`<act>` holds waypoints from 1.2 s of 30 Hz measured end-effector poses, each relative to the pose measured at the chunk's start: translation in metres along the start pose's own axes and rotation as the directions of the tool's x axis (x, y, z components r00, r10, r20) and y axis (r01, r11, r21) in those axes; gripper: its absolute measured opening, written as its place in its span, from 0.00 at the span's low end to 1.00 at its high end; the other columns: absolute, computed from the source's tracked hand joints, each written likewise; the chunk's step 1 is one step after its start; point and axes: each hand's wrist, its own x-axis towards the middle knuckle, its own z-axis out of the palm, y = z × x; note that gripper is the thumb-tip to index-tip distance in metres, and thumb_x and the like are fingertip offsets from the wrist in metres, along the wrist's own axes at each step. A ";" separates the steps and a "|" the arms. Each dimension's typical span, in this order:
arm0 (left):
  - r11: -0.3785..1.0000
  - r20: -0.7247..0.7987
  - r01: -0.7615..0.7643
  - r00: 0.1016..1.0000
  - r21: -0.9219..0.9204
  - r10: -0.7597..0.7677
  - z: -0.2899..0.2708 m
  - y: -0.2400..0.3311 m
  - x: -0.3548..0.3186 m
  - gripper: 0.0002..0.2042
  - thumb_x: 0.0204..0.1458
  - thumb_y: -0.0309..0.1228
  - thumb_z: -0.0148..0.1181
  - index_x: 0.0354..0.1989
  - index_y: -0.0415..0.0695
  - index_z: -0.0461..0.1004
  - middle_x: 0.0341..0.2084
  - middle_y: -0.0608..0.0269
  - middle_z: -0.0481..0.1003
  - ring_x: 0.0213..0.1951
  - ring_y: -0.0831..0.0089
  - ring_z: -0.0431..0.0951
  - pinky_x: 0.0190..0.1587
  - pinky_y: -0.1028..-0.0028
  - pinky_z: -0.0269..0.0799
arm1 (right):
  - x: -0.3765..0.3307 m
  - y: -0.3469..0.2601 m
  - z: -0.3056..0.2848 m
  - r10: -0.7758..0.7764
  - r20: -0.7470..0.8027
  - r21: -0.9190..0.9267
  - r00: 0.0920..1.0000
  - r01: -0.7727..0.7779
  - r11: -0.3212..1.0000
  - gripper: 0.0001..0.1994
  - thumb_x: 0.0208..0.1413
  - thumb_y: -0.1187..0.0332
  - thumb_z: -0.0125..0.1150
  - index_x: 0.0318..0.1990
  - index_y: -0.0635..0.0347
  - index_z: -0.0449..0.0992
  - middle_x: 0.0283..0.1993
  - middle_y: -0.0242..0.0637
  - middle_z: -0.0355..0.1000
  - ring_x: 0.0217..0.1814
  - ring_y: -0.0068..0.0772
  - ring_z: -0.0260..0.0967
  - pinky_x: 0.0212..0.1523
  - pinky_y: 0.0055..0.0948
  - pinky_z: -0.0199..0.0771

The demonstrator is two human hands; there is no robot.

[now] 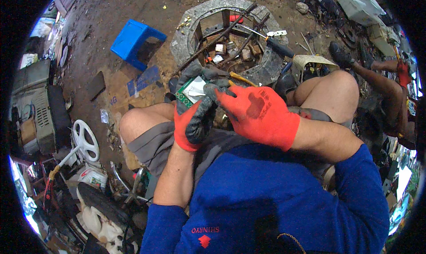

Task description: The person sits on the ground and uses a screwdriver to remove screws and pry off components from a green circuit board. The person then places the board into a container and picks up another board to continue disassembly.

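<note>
Red-and-grey gloves (248,112); green circuit board (188,93); blue stool (133,41); blue sleeves (364,192).

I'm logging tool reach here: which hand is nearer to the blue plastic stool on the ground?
Left. The left hand, gripping a green circuit board, sits just right of the blue stool and below it. The right hand lies farther right.

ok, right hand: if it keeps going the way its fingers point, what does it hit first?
The right hand points left, toward the left hand. First contact would be the green circuit board in the left hand's grip, or that hand's fingers; they look nearly touching already, though depth is unclear.
</note>
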 end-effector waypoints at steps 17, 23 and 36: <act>0.768 0.175 0.073 0.983 -0.636 0.053 0.003 0.006 0.014 0.21 0.61 0.31 0.48 0.63 0.43 0.58 0.56 0.48 0.67 0.60 0.52 0.65 0.61 0.55 0.63 | 0.008 0.010 0.009 0.075 -0.175 0.225 0.982 -0.035 0.974 0.24 0.51 0.64 0.57 0.57 0.57 0.67 0.38 0.45 0.73 0.39 0.49 0.72 0.39 0.43 0.73; 0.803 0.099 -0.047 0.986 -0.594 0.131 -0.006 0.009 0.023 0.21 0.62 0.42 0.43 0.58 0.42 0.64 0.54 0.46 0.69 0.56 0.48 0.68 0.58 0.51 0.66 | 0.009 0.013 -0.001 0.049 0.010 0.194 0.999 -0.050 0.980 0.24 0.49 0.66 0.58 0.57 0.56 0.67 0.35 0.44 0.72 0.38 0.49 0.72 0.38 0.44 0.73; 0.842 0.016 -0.124 0.988 -0.525 0.156 -0.011 0.003 0.026 0.25 0.60 0.55 0.41 0.52 0.47 0.70 0.45 0.53 0.75 0.47 0.51 0.74 0.49 0.49 0.72 | 0.004 0.011 0.016 -0.010 0.026 0.282 1.000 0.002 0.959 0.25 0.50 0.67 0.58 0.57 0.59 0.67 0.33 0.45 0.72 0.37 0.49 0.72 0.38 0.44 0.72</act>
